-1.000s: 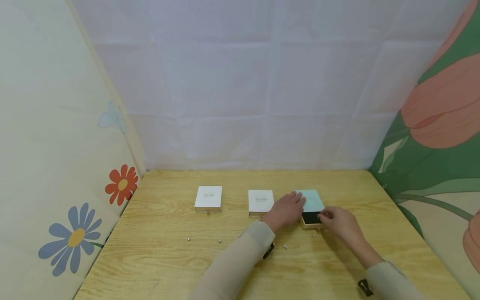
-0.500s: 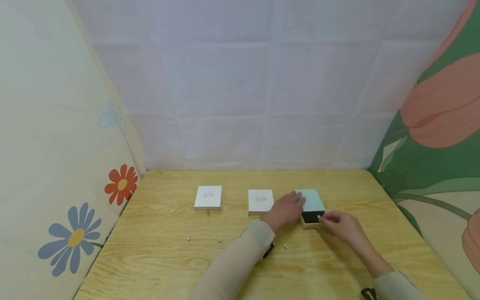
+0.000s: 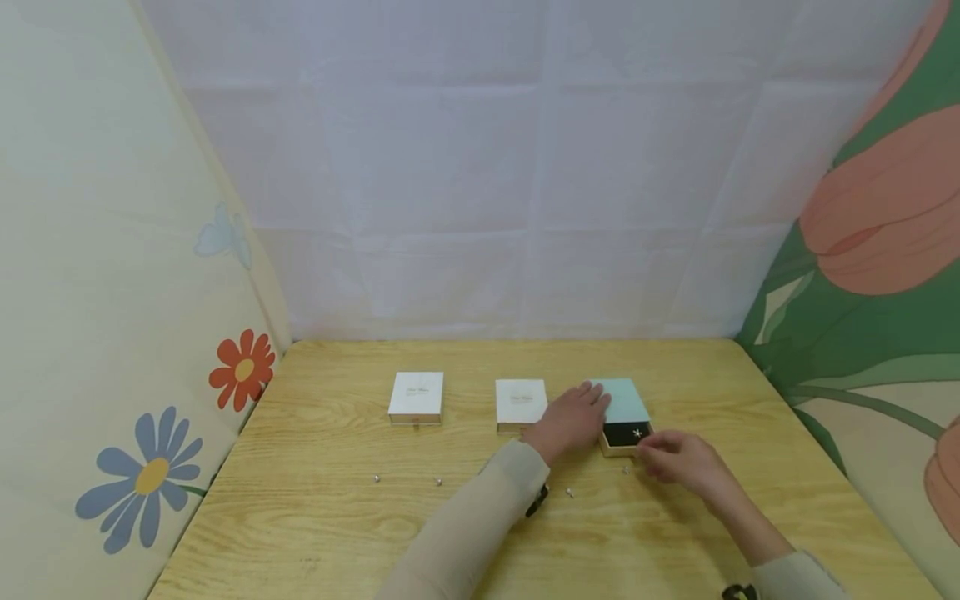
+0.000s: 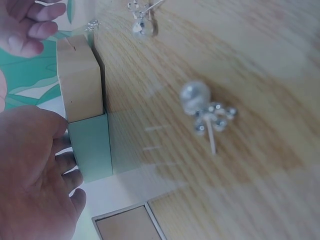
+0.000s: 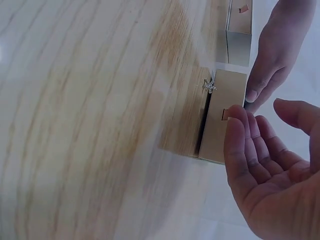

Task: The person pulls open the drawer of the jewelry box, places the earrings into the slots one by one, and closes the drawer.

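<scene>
A teal drawer box (image 3: 624, 402) stands at the right of the table, its black-lined drawer (image 3: 617, 434) pulled out toward me. A small silver flower-shaped earring (image 3: 637, 433) lies on the black lining at the drawer's right side. My left hand (image 3: 576, 419) rests along the box's left side with its fingers extended; the left wrist view shows these fingers against the teal sleeve (image 4: 91, 147). Just off the drawer's front right corner is my right hand (image 3: 678, 460). Its fingers are loosely bent, the thumb (image 5: 295, 112) stands apart from them, and nothing is between them.
Two white boxes (image 3: 417, 396) stand left of the teal one, the nearer (image 3: 521, 402) beside my left wrist. Several loose earrings lie in front of the boxes, including a pearl one (image 4: 195, 97) and one (image 5: 209, 86) by the drawer front.
My right hand has let go of the flower earring, which now lies in the drawer, and has drawn back slightly toward me. The left hand has stayed at the box.
</scene>
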